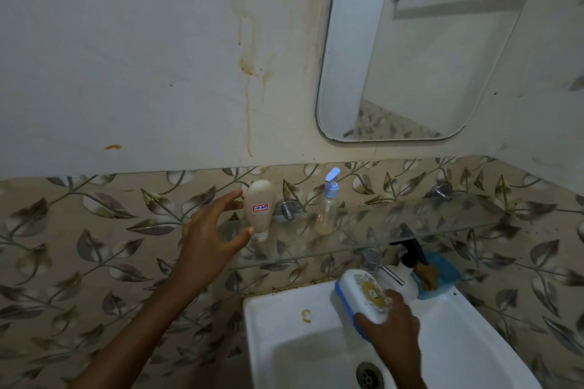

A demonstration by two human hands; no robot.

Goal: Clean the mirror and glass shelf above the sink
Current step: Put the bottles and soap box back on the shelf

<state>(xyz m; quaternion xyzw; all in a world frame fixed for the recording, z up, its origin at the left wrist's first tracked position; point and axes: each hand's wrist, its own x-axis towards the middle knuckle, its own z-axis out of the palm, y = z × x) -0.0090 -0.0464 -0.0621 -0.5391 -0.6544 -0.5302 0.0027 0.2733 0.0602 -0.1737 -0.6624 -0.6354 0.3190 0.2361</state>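
Observation:
The mirror [410,57] hangs on the stained wall at the upper right. Below it runs the glass shelf [426,226], fixed to the leaf-patterned tiles. A beige tube bottle [259,210] with a red-bordered label stands cap-down at the shelf's left end. My left hand [215,234] is spread beside it, with the fingertips and thumb at the bottle's left edge. My right hand [393,328] holds a white-and-blue soap case [360,295] with yellowish residue on top, over the sink.
A clear pump bottle [328,205] with a blue head stands mid-shelf. Under the shelf are the tap [376,262], a black-triggered spray bottle [410,254] and a blue cloth [444,268] on the white sink's [278,325] rim. The drain [369,376] is at the bottom.

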